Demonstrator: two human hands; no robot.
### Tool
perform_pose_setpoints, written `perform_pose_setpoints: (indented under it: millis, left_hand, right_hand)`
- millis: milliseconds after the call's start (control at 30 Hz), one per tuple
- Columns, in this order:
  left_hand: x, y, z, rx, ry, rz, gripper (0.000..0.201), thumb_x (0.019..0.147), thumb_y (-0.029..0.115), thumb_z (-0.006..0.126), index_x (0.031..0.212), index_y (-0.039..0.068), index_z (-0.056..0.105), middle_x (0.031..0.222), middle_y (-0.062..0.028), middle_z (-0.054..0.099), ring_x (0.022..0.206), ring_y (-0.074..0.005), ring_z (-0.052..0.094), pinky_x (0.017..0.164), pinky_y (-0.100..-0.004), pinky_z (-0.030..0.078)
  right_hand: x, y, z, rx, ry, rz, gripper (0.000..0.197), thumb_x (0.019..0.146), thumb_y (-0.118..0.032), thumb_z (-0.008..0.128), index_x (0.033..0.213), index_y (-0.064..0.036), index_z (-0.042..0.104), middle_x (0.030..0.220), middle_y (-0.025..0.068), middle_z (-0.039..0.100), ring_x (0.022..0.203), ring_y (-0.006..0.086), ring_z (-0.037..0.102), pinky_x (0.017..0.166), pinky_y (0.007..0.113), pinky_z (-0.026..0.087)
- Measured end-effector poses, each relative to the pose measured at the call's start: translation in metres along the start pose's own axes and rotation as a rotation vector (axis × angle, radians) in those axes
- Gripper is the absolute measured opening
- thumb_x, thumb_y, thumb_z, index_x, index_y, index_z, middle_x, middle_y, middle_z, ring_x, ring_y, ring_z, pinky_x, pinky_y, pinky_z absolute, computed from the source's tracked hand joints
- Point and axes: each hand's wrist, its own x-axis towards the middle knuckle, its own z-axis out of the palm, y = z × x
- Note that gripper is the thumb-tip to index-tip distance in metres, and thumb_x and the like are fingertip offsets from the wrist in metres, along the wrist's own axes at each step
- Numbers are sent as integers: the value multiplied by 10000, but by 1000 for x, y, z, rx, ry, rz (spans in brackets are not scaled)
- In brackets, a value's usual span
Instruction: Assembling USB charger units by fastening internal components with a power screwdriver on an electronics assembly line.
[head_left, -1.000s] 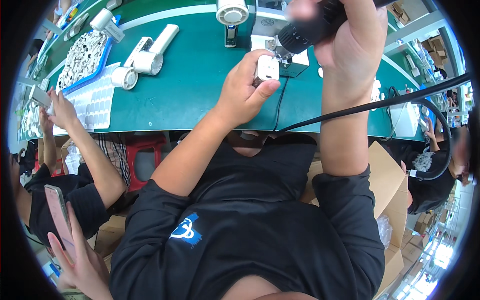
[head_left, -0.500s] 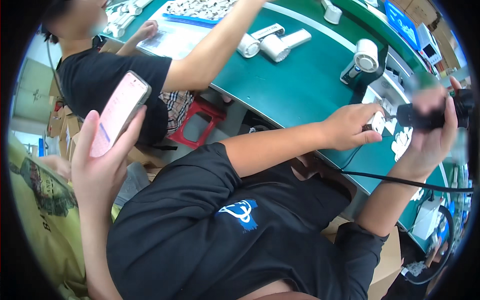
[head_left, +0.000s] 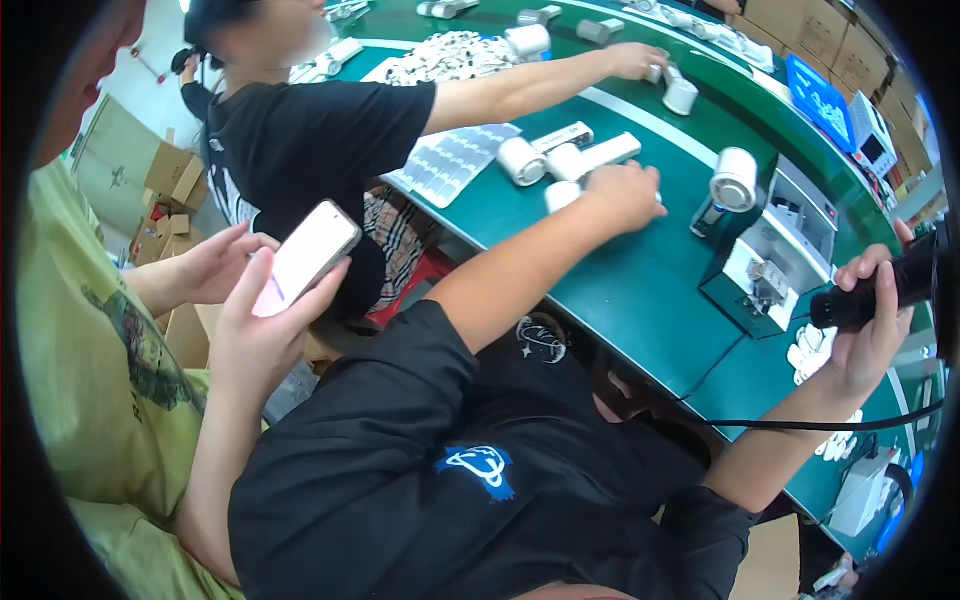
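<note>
My left hand (head_left: 622, 196) is closed over a white handheld device (head_left: 563, 196) with a round head, at the table's near side. My fingers hide most of its handle. Right beside it lie two similar white devices (head_left: 521, 162), one pointing its handle to the right. At the right, my right hand (head_left: 868, 315) grips a black electric screwdriver (head_left: 872, 296) with a cable running off it. Its thin bit points left, close to a box-shaped screw feeder (head_left: 765, 262) with a see-through cover. Another white device (head_left: 735, 180) stands on the table behind the feeder's left side.
On the left a person in a green shirt holds a phone (head_left: 308, 258). Beyond, a person in black reaches toward a white device (head_left: 681, 92). White parts (head_left: 812, 352) lie near my right forearm. The black cable (head_left: 820, 425) crosses above the green table (head_left: 640, 290).
My left hand has moved left, away from the screwdriver bit, to the white devices. My right hand keeps the screwdriver. The seated person's arm now reaches across the table, and the view has shifted.
</note>
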Motion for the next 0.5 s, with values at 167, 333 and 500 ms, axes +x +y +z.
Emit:
perform_pose_setpoints:
  millis: [167,333,500]
  left_hand:
    - [5,-12,2,23,57,-26,449,783,423,603,935,0,587,920,-186,601,895,-328,594,745,-423,491]
    - [35,17,-11,-31,114,96,428,793,390,601,1006,19,589,984,-182,584,916,-337,591,766,-417,498]
    - [140,-1,-27,-574,706,-108,218,774,203,527,898,53,627,863,-189,629,879,-342,591,749,-435,475]
  right_hand:
    - [4,0,5,31,-66,-64,552,826,-93,563,1287,65,303,772,89,529,653,155,550,627,271,468]
    - [-2,11,-11,-121,23,-127,727,747,-135,671,1321,80,280,834,124,590,729,192,601,708,291,485]
    - [-9,36,-15,-42,60,-135,720,736,-124,698,1312,61,309,884,149,607,772,204,601,746,307,476]
